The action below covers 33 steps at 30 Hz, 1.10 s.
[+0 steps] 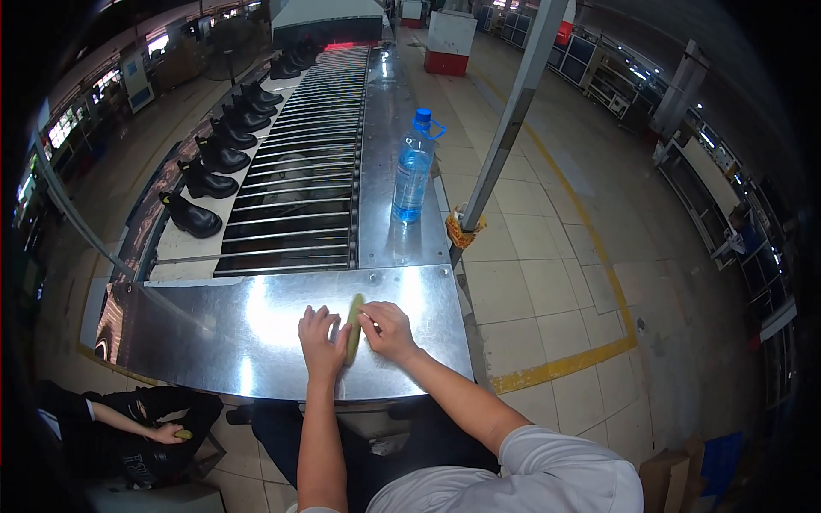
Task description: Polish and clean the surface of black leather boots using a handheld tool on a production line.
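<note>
Over the metal tabletop (197, 321), both my hands are at a long yellow-green thing with tapered ends, which looks like a cucumber (354, 329). Its length points away from me. My left hand (321, 342) has it at the left side, thumb against it and the fingers bent upward. From the right, my right hand (389, 332) pinches its upper part with thumb and fingertips. The fingers partly cover it, so I cannot make out its surface well.
A roller conveyor (295, 197) runs away from the tabletop, with black boots (224, 156) lined up along its left. A blue-capped water bottle (413, 171) stands on the right metal edge, near a slanted post (511, 111). At lower left, another person's hand (167, 433) holds something green.
</note>
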Tool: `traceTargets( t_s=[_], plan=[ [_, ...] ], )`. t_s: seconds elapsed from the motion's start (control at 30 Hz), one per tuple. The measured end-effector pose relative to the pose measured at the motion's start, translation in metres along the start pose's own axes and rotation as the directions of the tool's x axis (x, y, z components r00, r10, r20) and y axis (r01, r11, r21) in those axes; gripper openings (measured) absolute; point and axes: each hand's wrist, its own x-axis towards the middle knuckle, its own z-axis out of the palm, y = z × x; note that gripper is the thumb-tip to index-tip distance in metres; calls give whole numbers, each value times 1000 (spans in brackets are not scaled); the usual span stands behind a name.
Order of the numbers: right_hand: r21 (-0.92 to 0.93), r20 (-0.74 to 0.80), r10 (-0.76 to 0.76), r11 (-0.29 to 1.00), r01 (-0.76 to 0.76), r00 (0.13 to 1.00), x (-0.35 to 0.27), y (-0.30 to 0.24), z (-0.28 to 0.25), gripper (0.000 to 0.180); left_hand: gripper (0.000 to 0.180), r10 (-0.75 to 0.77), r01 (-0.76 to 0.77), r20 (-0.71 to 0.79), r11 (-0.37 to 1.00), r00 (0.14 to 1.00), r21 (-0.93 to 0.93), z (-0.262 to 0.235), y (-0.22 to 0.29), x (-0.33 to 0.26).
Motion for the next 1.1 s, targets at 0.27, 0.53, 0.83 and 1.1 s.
traceTargets(
  t_s=[0.27,0.53,0.83,1.1],
  plan=[
    [-62,115,-12,998,19,993,0,12,7,25,40,138,-122,235,989,962,-81,-9,11,5],
    [-157,4,37,987,-36,999,1,14,11,19,37,52,-26,181,989,982,-146,-7,6,4],
    [-98,-91,21,995,-30,996,3,6,-1,12,38,54,-53,40,998,998,-13,-8,10,1],
    [-101,-44,-57,994,52,997,2,7,2,17,41,48,-42,115,997,992,-59,-7,14,2]
  ],
)
